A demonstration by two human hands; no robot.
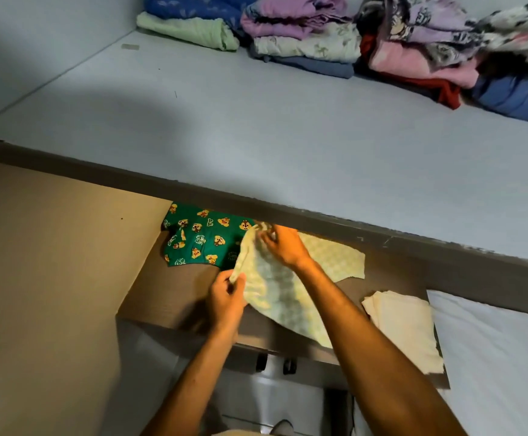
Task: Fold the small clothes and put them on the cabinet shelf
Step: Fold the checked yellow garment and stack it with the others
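Note:
A pale yellow-green patterned garment (275,294) lies partly lifted over a brown ledge (168,297) below the shelf. My left hand (226,298) pinches its near left edge. My right hand (283,243) grips its far edge close under the shelf lip. A green cartoon-print garment (199,237) lies flat to the left, partly under the shelf. The wide grey cabinet shelf (256,121) stretches above, with piles of folded clothes (303,36) along its back.
A folded cream cloth (404,325) rests on the ledge to the right. A white bed sheet (501,357) lies at the far right. The beige wall (52,262) closes the left side. The shelf's dark front edge (319,218) overhangs the ledge.

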